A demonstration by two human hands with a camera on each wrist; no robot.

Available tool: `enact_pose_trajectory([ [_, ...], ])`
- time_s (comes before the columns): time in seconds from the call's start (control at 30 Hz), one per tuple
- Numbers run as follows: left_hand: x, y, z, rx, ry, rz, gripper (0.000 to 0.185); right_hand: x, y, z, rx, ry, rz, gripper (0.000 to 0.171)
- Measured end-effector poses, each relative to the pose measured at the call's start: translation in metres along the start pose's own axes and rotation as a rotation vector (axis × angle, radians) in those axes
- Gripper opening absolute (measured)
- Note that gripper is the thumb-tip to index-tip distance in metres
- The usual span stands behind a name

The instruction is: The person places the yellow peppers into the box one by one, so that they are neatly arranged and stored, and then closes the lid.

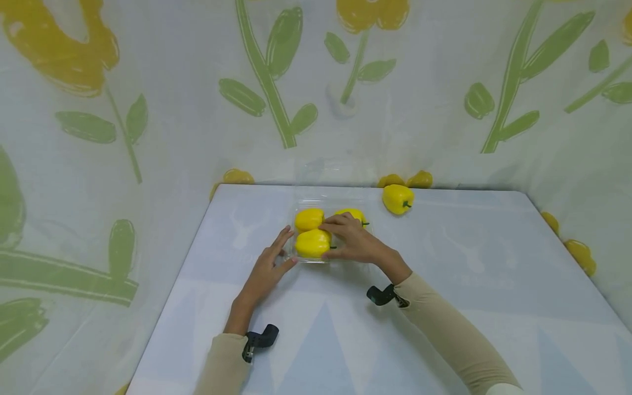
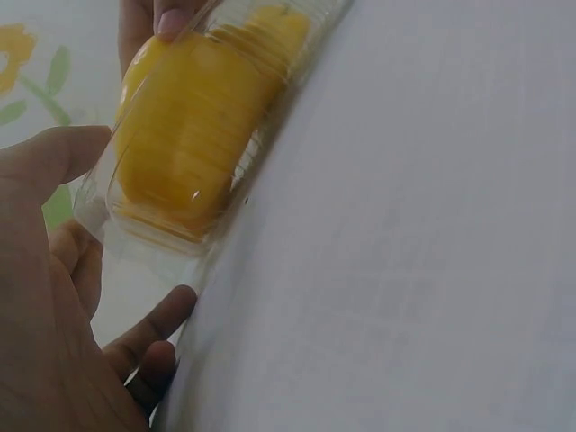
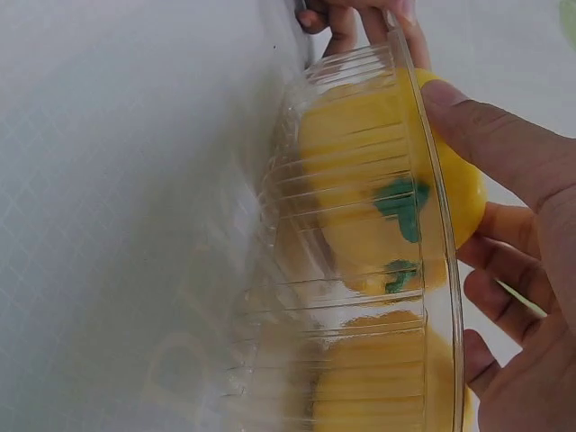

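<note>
A glossy yellow bell pepper with a green stem (image 1: 312,243) lies at the near left of a clear, ribbed plastic box (image 1: 312,261), between the two hands. The right hand (image 1: 356,240) pinches its stem end, thumb on the near side, fingertips on the far side. The left hand (image 1: 264,270) stands loosely spread against the box's left wall. Two more yellow peppers sit inside, one just behind (image 1: 308,219), one behind the right hand (image 1: 357,213); another yellow pepper (image 1: 397,198) rests on the pale counter (image 1: 454,247), right of the box.
</note>
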State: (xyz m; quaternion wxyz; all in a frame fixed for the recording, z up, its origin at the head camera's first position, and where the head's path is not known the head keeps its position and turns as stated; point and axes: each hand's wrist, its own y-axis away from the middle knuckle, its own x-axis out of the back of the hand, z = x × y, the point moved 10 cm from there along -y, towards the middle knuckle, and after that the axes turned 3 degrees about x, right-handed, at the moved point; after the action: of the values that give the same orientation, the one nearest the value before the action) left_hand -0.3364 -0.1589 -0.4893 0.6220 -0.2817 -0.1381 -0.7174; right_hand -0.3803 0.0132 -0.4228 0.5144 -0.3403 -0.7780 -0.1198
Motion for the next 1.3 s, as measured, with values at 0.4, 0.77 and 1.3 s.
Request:
enact_pose_trajectory([
  [0.4, -0.002, 0.0, 0.001, 0.006, -0.006, -0.01, 0.065, 0.002, 0.004, 0.006, -0.05, -0.004, 0.007, 0.074],
  [0.77, 0.0, 0.0, 0.002, -0.001, -0.012, -0.007, 0.065, 0.057, 0.03, 0.022, -0.104, -0.027, 0.274, 0.052],
  [1.3, 0.0, 0.0, 0.002, -0.001, 0.002, -0.002, 0.065, 0.112, 0.074, 0.087, -0.323, 0.089, 0.5, 0.047],
])
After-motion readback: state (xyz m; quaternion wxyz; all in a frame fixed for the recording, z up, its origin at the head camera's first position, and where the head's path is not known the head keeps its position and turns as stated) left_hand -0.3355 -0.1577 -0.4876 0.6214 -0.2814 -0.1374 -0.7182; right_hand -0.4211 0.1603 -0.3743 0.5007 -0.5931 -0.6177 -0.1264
